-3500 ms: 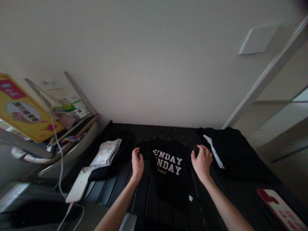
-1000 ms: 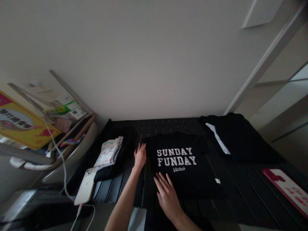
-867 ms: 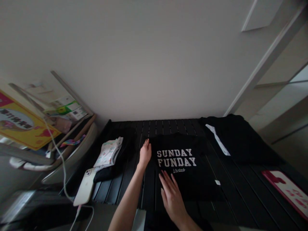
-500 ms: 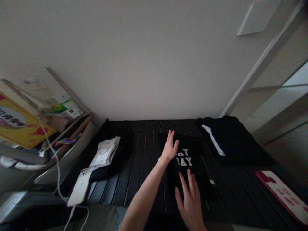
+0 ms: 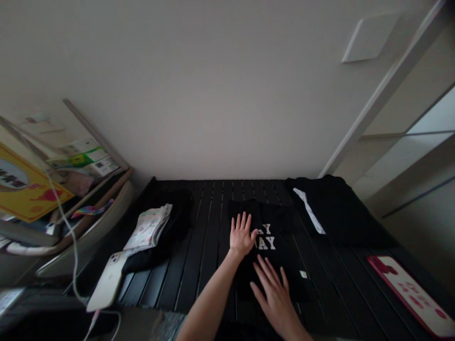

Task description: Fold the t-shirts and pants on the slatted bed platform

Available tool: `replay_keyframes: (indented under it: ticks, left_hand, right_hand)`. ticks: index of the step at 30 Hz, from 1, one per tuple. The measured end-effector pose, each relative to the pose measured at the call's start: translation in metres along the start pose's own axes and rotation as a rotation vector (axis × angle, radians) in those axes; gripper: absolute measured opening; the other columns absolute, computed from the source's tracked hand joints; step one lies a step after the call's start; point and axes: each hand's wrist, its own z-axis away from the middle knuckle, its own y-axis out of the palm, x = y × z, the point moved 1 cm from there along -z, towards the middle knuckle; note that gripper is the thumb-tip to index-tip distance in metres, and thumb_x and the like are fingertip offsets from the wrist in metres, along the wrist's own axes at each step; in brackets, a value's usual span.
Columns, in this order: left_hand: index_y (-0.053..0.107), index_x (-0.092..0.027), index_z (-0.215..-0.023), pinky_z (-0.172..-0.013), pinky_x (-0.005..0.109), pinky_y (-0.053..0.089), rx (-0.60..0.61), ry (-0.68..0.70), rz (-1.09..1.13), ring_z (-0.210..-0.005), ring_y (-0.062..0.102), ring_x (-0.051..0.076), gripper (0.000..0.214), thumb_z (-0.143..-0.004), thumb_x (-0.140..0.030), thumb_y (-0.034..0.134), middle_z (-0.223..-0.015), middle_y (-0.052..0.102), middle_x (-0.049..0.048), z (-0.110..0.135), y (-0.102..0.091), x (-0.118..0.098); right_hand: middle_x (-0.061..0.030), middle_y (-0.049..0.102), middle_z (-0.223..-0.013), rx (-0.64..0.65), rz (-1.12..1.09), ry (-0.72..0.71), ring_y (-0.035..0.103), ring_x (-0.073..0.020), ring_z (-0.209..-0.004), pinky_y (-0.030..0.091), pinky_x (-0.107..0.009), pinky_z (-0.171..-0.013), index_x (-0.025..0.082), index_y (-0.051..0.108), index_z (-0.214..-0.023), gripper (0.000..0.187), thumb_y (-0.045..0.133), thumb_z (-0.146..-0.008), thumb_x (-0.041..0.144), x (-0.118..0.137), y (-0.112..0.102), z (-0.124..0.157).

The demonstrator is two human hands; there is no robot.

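Observation:
A black T-shirt with white block letters lies spread on a black slatted table. My left hand rests flat on its upper left part, fingers stretched apart, beside the lettering and covering some of it. Closer to me, my right hand lies over the shirt's lower part with its fingers spread. A small white tag shows near the shirt's right side. Neither hand grips anything. Black cloth on black slats makes the shirt's outline hard to follow.
Folded black clothing with a white strip lies at the right, behind a red-and-white case. At the left are a folded printed cloth on dark fabric, a cabled phone and a filled basket. A wall stands behind.
My left hand has shifted left and turned flatter, with its fingers spread wider over the shirt. My right hand has moved slightly left. The whole view has shifted a little.

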Motion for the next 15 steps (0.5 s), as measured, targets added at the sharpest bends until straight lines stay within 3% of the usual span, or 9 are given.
replay_keyframes:
  ticks: [4, 7, 11, 15]
  left_hand:
    - [0.023, -0.028, -0.15, -0.117, 0.054, 0.018, -0.01, 0.011, -0.01, -0.144, 0.017, 0.028, 0.063, -0.095, -0.057, 0.031, -0.157, 0.023, 0.0018, 0.016, -0.008, 0.019]
    - [0.025, -0.031, -0.149, -0.116, 0.053, 0.018, -0.013, 0.008, -0.01, -0.144, 0.018, 0.028, 0.061, -0.094, -0.058, 0.031, -0.157, 0.023, 0.0004, 0.025, -0.014, 0.028]
    - [0.027, -0.033, -0.148, -0.116, 0.054, 0.018, -0.014, -0.004, -0.01, -0.144, 0.017, 0.028, 0.06, -0.094, -0.058, 0.032, -0.157, 0.024, -0.0004, 0.028, -0.015, 0.029]
    - [0.026, -0.034, -0.148, -0.116, 0.055, 0.017, 0.001, -0.006, 0.013, -0.144, 0.018, 0.029, 0.061, -0.093, -0.06, 0.032, -0.157, 0.023, -0.0003, 0.028, -0.015, 0.028]
  right_hand:
    - [-0.019, 0.018, -0.156, -0.175, 0.016, 0.342, 0.026, -0.0365, -0.14, 0.03, -0.055, -0.107, 0.017, 0.047, -0.139, 0.06, 0.029, -0.094, 0.053, -0.056, -0.022, -0.044]
    - [-0.0182, 0.019, -0.156, -0.109, 0.035, 0.522, 0.021, -0.0409, -0.141, 0.027, -0.06, -0.106, 0.024, 0.038, -0.145, 0.063, 0.031, -0.092, 0.057, -0.088, -0.024, -0.077]
    - [-0.0123, 0.016, -0.158, 0.058, 0.075, 0.518, 0.012, -0.0364, -0.144, 0.015, -0.064, -0.108, 0.03, 0.03, -0.148, 0.067, 0.029, -0.089, 0.062, -0.093, -0.005, -0.098]
    - [-0.012, 0.017, -0.158, 0.047, 0.075, 0.474, 0.009, -0.0306, -0.145, 0.009, -0.064, -0.11, 0.02, 0.026, -0.15, 0.072, 0.022, -0.09, 0.061, -0.084, 0.011, -0.101]
